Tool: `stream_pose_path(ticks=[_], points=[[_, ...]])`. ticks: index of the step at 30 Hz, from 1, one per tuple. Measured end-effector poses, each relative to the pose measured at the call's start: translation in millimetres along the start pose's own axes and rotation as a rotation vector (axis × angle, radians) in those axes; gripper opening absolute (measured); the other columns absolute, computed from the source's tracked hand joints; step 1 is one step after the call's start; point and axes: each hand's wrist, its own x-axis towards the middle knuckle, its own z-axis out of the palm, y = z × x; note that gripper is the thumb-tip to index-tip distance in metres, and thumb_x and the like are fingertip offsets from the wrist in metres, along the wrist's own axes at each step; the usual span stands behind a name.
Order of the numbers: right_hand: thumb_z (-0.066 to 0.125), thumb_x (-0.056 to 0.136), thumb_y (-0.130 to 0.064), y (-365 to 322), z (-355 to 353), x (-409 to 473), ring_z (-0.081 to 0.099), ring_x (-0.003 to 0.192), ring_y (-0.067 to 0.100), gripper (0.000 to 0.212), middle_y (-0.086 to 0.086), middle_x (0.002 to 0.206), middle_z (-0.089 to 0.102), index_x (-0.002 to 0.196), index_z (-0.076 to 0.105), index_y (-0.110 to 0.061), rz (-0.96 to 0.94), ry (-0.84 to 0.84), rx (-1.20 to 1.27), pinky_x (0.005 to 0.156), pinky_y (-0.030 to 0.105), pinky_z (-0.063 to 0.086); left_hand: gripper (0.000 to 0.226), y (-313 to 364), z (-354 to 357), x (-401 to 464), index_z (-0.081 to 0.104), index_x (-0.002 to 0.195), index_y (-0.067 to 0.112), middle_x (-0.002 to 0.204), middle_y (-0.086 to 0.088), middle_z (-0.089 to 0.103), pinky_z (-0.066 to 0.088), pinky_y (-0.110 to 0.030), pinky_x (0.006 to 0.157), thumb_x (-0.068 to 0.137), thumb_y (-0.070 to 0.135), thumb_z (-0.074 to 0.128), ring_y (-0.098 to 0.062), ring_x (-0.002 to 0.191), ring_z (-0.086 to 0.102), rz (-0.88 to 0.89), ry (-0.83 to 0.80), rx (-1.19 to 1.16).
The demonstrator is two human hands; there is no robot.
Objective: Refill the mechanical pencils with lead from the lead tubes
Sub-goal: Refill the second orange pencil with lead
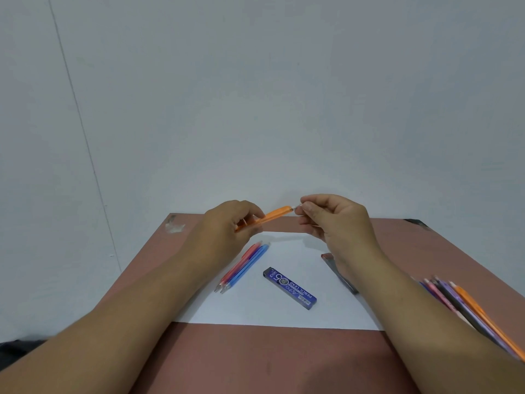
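Forearms reach over table (255, 359) | left hand (224, 231) grips light, slippery orange pencil (272, 216) mid-barrel | right hand (335, 220) pinches its small metal end, fragile.

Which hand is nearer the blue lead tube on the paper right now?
Hard to call. The left hand and the right hand are both raised beyond the blue lead tube, holding the orange pencil.

reddish-brown table (255, 359) against pale grey wall (255, 95).
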Motion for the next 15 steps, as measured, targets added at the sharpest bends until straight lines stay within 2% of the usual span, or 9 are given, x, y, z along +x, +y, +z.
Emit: stream_pose_path(ticks=[4, 9, 15], points=[[0.066, 0.095, -0.002, -0.1, 0.6, -0.8, 0.071, 0.073, 0.013, 0.011, 0.009, 0.086, 0.078, 0.099, 0.075, -0.008, 0.006, -0.005, 0.005, 0.067, 0.021, 0.059, 0.02, 0.1, -0.1, 0.0, 0.063, 0.096, 0.046, 0.088, 0.015, 0.064, 0.056, -0.03, 0.073, 0.092, 0.029, 0.072, -0.004, 0.084, 0.059, 0.017, -0.003, 0.011], [0.067, 0.094, -0.002, 0.9, 0.9, -0.3, 0.072, 0.073, 0.013, 0.011, 0.011, 0.086, 0.078, 0.1, 0.075, -0.006, 0.007, -0.008, 0.014, 0.067, 0.02, 0.058, 0.02, 1.1, 0.1, 0.5, 0.062, 0.096, 0.045, 0.088, 0.015, 0.064, 0.056, -0.029, 0.073, 0.092, 0.028, 0.072, -0.005, 0.084, 0.059, 0.023, -0.001, 0.016], [0.069, 0.093, -0.002, 3.0, 0.8, 1.0, 0.072, 0.076, 0.016, 0.01, 0.011, 0.085, 0.078, 0.098, 0.076, -0.007, -0.003, -0.016, 0.012, 0.077, 0.027, 0.062, 0.022, 0.8, 1.6, 0.4, 0.063, 0.097, 0.045, 0.088, 0.016, 0.064, 0.054, -0.026, 0.072, 0.092, 0.026, 0.072, -0.004, 0.085, 0.059, 0.033, 0.014, 0.025]])
